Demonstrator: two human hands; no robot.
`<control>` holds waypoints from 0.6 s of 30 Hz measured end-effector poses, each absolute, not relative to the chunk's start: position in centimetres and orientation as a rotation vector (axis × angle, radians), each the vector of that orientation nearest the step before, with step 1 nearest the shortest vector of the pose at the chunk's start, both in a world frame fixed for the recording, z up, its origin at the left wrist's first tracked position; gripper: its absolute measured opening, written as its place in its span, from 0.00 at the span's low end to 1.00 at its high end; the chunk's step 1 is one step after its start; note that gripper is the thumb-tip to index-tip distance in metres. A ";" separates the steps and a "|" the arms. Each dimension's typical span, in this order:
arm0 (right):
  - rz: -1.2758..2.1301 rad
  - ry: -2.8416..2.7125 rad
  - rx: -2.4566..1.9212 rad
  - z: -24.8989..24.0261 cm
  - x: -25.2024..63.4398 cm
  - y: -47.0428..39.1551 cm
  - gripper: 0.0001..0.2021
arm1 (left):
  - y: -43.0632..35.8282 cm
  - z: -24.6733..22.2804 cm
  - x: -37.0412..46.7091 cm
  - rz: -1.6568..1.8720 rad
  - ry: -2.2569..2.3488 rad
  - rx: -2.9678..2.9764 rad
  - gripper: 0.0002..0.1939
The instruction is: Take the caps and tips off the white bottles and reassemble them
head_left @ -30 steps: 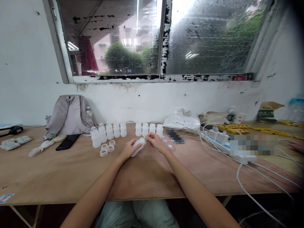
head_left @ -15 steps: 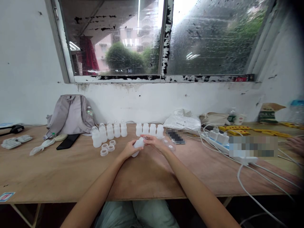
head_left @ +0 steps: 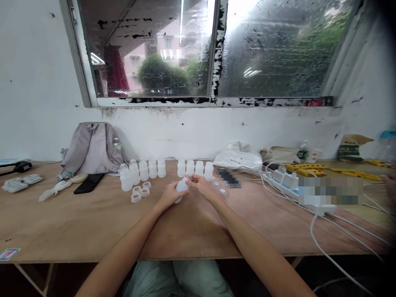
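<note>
Tilted just above the table, a white translucent baby bottle (head_left: 182, 186) has my left hand (head_left: 170, 194) wrapped round its body. The fingers of my right hand (head_left: 200, 185) are closed at its upper end, on a clear top piece (head_left: 189, 177); they partly cover it. Left of my hands lie several translucent collar rings (head_left: 136, 197). Behind those rings stands a row of baby bottles with clear domed tops (head_left: 144, 170). A second row of bottles without domes (head_left: 190, 168) stands behind my hands. Several small clear pieces (head_left: 222, 191) lie right of my right hand.
A grey backpack (head_left: 93, 148), a black phone (head_left: 88, 184) and a bundled white cable (head_left: 55, 190) are at the left. Toward the right are a white plastic bag (head_left: 238, 157), a power strip (head_left: 287, 187) with trailing cords and yellow pieces (head_left: 306, 168). Another person's hand (head_left: 389, 183) shows at the right edge.
The fingers of my right hand have curled in closer on the bottle's top. My left hand keeps its grip on the body. The other person's hand has shifted right.
</note>
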State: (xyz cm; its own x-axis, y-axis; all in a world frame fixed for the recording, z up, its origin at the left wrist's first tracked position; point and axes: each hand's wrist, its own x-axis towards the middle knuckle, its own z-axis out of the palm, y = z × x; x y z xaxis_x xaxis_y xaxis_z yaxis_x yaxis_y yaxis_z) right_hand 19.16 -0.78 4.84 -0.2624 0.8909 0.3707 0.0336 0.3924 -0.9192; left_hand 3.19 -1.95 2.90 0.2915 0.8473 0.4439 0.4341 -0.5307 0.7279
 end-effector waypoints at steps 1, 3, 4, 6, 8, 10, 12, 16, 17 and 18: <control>1.005 -1.610 -0.844 4.7 19.0 -0.6 0.18 | -2.0 2.9 3.3 1.190 1.151 2.110 0.24; 0.955 -1.656 -0.869 4.7 19.1 -0.2 0.19 | -2.1 2.9 3.5 1.232 1.179 2.139 0.23; 0.925 -1.716 -0.896 4.9 19.4 0.0 0.20 | -2.1 2.8 3.6 1.238 1.195 2.152 0.22; 0.787 -1.864 -1.004 5.4 20.6 0.1 0.20 | -2.0 2.7 3.6 1.237 1.227 2.174 0.22; 0.490 -1.949 -1.193 6.2 22.7 0.0 0.21 | -1.9 2.5 3.5 1.242 1.250 2.185 0.23; 0.171 -1.956 -1.416 6.9 25.2 -0.4 0.18 | -1.9 2.5 3.4 1.241 1.265 2.185 0.23; -0.056 -1.935 -1.675 7.1 27.6 -1.0 0.13 | -1.8 2.5 3.2 1.236 1.271 2.181 0.23; -0.052 -1.954 -1.943 6.2 30.4 -2.2 0.13 | -1.9 2.4 3.2 1.220 1.244 2.203 0.24; 0.032 -1.961 -1.932 5.9 30.6 -2.4 0.12 | -1.9 2.4 3.2 1.214 1.227 2.220 0.24; 0.140 -1.959 -1.881 5.7 30.7 -2.5 0.11 | -1.9 2.4 3.2 1.208 1.205 2.236 0.24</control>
